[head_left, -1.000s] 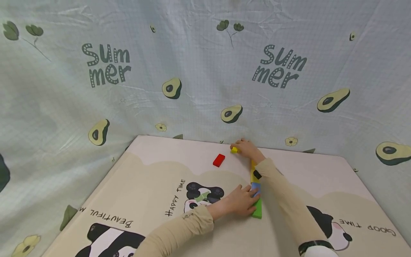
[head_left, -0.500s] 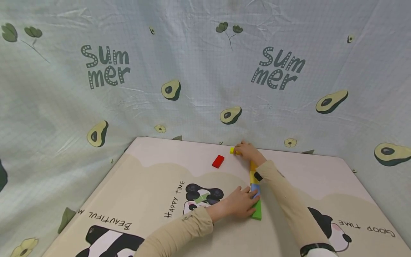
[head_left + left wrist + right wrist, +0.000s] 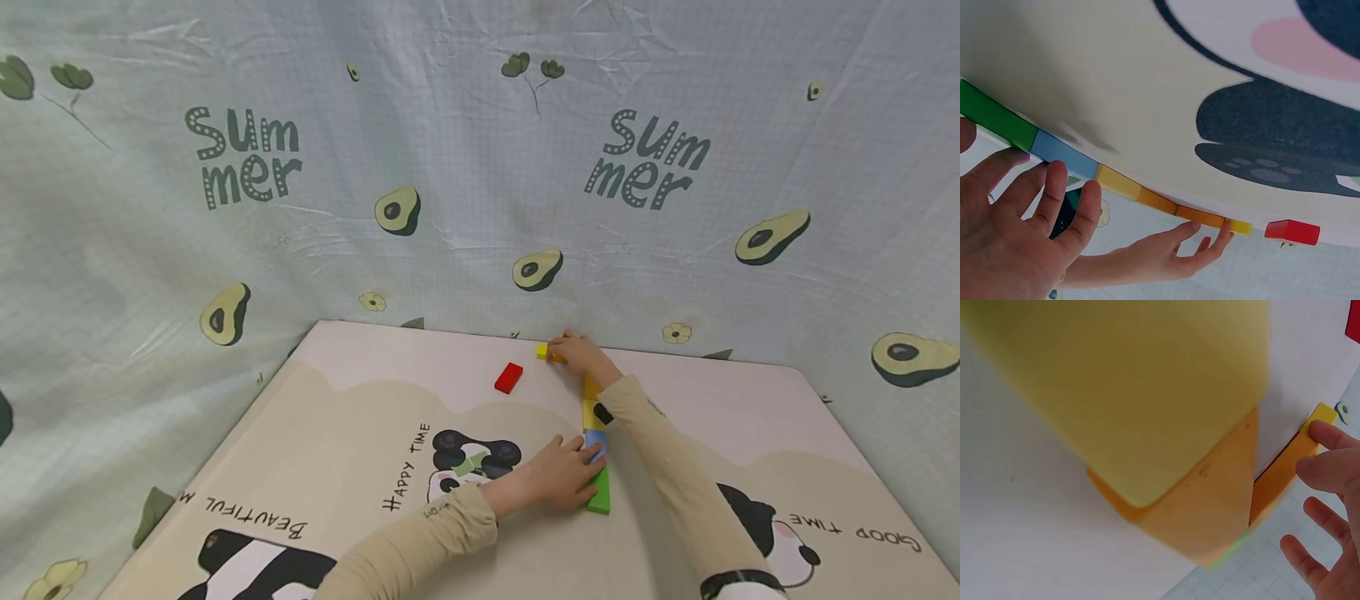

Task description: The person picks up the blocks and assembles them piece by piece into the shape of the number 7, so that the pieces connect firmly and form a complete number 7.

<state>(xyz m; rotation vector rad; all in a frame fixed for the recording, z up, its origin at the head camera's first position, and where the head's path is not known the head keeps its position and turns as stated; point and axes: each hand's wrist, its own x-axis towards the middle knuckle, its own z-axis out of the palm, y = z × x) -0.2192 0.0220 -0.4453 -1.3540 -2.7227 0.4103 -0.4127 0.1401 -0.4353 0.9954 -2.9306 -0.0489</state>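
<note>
A bent row of coloured blocks lies on the table. It runs from a green block (image 3: 599, 493) through a blue block (image 3: 596, 442) and a pale yellow block (image 3: 592, 414) to orange blocks (image 3: 1200, 215) and a small yellow block (image 3: 542, 352) at the far end. My left hand (image 3: 564, 472) rests beside the green and blue blocks, fingertips right at their side, fingers relaxed. At the far end my right hand (image 3: 581, 353) touches the row where orange meets yellow, its index fingertip at the yellow block and the other fingers loosely spread, as the right wrist view shows.
A red block (image 3: 508, 377) lies apart, left of the row's far end. The table (image 3: 360, 467) carries printed pandas and lettering. Behind its back edge hangs a pale curtain (image 3: 450, 150) with avocado prints. My right forearm crosses over part of the row.
My right hand has shifted slightly right off the small yellow block, so more of that block shows. The left hand stays by the green and blue blocks.
</note>
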